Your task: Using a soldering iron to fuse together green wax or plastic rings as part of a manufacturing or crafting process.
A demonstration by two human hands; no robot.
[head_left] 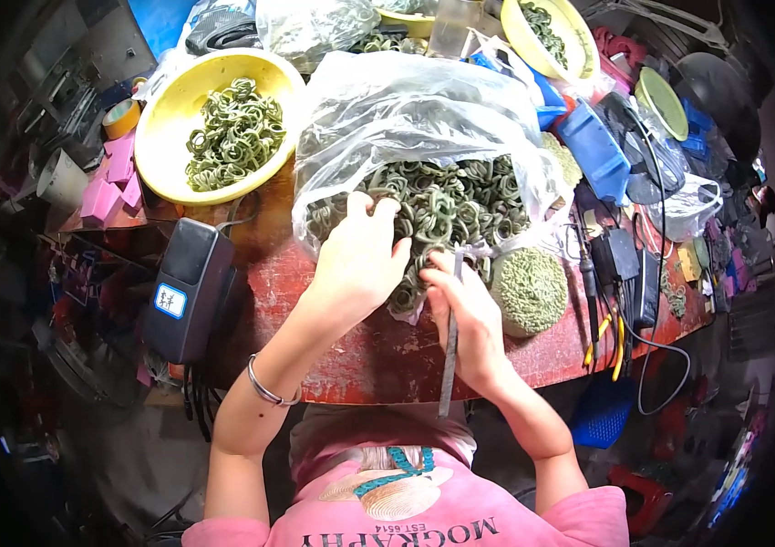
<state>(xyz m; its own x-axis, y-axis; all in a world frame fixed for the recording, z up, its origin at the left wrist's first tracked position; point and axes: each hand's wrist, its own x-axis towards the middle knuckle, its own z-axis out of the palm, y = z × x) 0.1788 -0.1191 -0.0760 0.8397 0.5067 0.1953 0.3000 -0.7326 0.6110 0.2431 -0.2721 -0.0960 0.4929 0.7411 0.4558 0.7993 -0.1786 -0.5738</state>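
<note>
One grey strip (449,356) beside a heap of green coils (447,205)

On our right hand (468,310) the fingers are drawn narrow, and we judge that they hold the strip. Its long axis runs almost straight from the coils back toward our body, with the far end by the fingertips and the near end past the table's front edge. Our left hand (362,251) reaches over the near left part of the heap, fingers bent and moderately parted from the thumb; we cannot tell whether they pinch a coil.

The main relation, as we judge it, is this: the coils lie just ahead of both hands, and the right fingertips meet the heap's near edge, where the strip's far end is also closest. The right hand is the nearer one to the strip.

Around the coils lies a clear plastic bag (406,100), its mouth facing us. To the right of the right hand sits a round, pale green bundle (533,292), all on the red table (360,365). Farther left, a yellow bowl (158,118) holds more coils.

The coils' lower layers are hidden, several fingertips blend into them, and the strip's exact contact with the thumb is hard to make out.
</note>
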